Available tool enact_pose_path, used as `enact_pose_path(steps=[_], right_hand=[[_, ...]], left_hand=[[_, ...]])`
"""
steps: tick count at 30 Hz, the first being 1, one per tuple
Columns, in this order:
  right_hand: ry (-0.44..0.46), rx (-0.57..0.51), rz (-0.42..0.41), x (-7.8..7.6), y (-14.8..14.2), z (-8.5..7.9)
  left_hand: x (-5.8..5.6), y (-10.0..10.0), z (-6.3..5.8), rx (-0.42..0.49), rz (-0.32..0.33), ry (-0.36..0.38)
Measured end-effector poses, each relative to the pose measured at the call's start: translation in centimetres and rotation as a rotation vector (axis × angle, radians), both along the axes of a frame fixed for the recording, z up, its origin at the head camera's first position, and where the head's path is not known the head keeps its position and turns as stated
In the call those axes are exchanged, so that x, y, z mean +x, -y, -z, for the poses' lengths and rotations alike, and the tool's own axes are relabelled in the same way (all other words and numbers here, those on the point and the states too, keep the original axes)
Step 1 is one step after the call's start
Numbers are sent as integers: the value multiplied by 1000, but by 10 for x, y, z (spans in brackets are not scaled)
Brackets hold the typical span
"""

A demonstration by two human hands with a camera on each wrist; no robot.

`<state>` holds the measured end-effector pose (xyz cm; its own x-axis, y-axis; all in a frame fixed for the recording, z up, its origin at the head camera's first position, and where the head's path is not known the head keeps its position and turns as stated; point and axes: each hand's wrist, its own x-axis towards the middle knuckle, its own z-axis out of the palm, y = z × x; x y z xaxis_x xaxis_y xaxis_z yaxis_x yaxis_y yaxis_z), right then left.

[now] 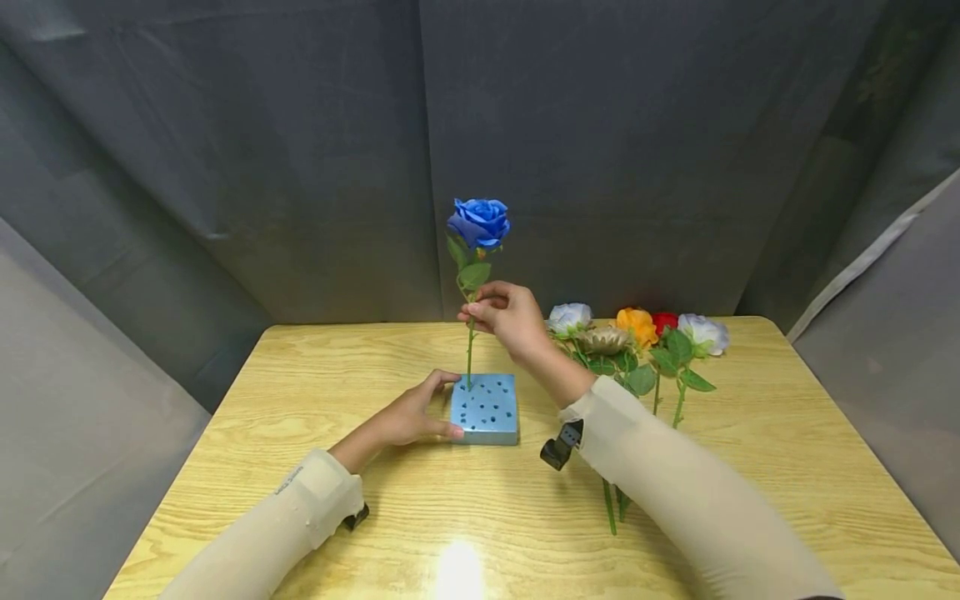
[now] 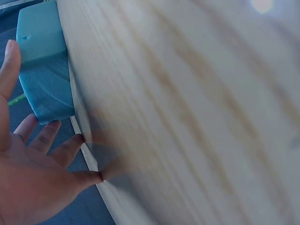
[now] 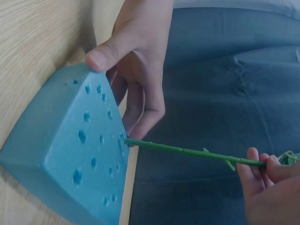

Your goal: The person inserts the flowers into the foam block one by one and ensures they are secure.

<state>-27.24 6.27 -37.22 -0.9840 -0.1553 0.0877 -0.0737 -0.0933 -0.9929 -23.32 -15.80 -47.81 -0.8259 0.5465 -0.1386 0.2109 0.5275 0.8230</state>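
A light-blue foam block (image 1: 486,437), its top dotted with many small holes, sits on the table. My left hand (image 1: 403,413) holds its left side, thumb at the front corner and fingers at the back. Above the block stands a blue artificial rose (image 1: 481,223), nearly upright. Its green stem is pinched between thumb and fingers of my right hand (image 1: 513,318), below the leaves. The lower end of the stem (image 3: 187,151) meets the block's top at a hole near the back left; how deep it sits is hidden.
Right of the block lie several artificial flowers on the wooden table (image 1: 315,367): a white one (image 1: 570,318), an orange one (image 1: 636,325), a red one (image 1: 664,322) and a beige one (image 1: 603,340). My right forearm crosses over their stems. Dark curtain (image 1: 337,167) hangs behind.
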Motion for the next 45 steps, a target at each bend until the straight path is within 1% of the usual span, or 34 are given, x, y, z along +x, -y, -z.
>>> enact_pose_path(steps=[5, 10, 17, 26, 35, 40, 45], right_hand=[[-13, -22, 3, 1, 7, 1], [-18, -8, -2, 3, 11, 4], [-12, 3, -14, 2, 13, 12], [20, -41, -31, 4, 13, 23], [46, -42, -38, 6, 13, 36], [43, -56, -44, 6, 14, 41], [36, -59, -45, 5, 13, 44]], left_hand=[[0, 0, 1, -14, -7, -2], [0, 1, 1, -22, -11, -3], [1, 1, 2, -23, -9, 4], [1, 0, -1, -20, -7, 1], [1, -1, -1, -27, -10, -1], [0, -2, -2, -31, -11, 2], [-1, -1, 0, -26, -9, 0]])
